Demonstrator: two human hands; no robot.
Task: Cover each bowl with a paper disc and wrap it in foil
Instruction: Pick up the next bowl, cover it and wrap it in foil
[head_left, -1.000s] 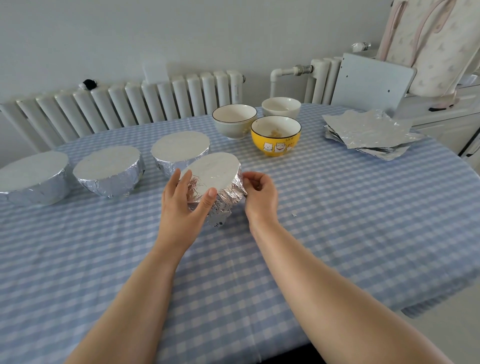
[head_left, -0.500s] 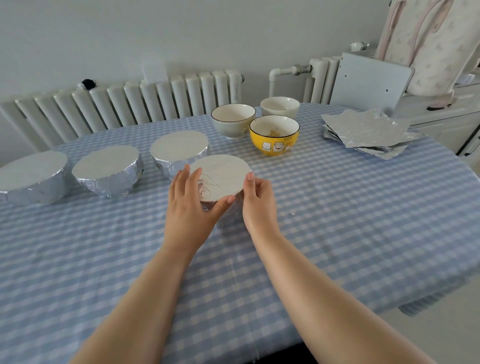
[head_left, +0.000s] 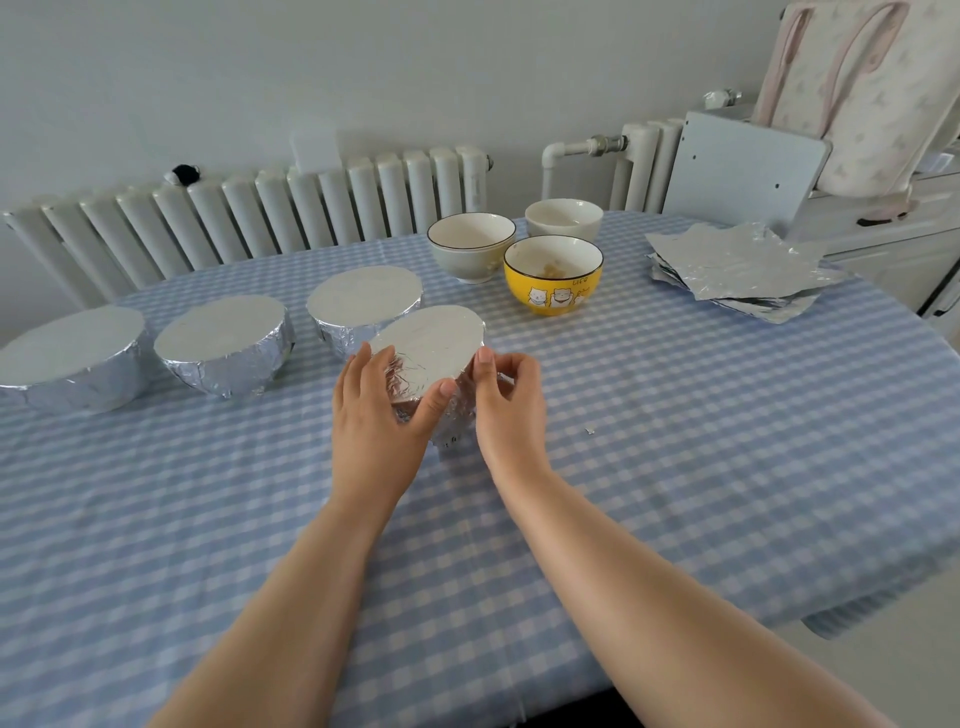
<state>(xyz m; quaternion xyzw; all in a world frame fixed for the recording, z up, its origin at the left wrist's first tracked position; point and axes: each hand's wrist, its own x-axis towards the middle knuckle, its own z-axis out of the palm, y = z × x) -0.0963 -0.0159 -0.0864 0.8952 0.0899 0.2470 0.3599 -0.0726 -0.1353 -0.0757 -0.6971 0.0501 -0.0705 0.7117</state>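
Foil on the fourth bowl (head_left: 431, 358) is nearly done; it sits tilted on the table (head_left: 675, 415), just in front of the third wrapped bowl (head_left: 363, 306), w/ two more wrapped bowls (head_left: 223, 345) (head_left: 67, 358) off to the left. Left hand (head_left: 374, 415) cups the near-left side, fingers and thumb curled round the foil wall. Right hand (head_left: 506, 400) pinches the foil at the right edge, fingertips drawn together on it.

To do this step well, I'd judge:
- Keep the left hand as the anchor; turn the bowl bit by bit & press foil flat under the rim w/ the right.
- Smooth downward from the top edge so the flat top stays taut, no tearing; foil creases easily.
- Loose crumpled foil shows low on the near side; tuck that under the base.
- Set it level before letting go.

Three bare bowls remain at the back: yellow bowl (head_left: 553, 273), grey bowl (head_left: 470, 244), white bowl (head_left: 563, 218). Foil sheets (head_left: 737, 265) lie stacked far right. No paper discs visible loose.
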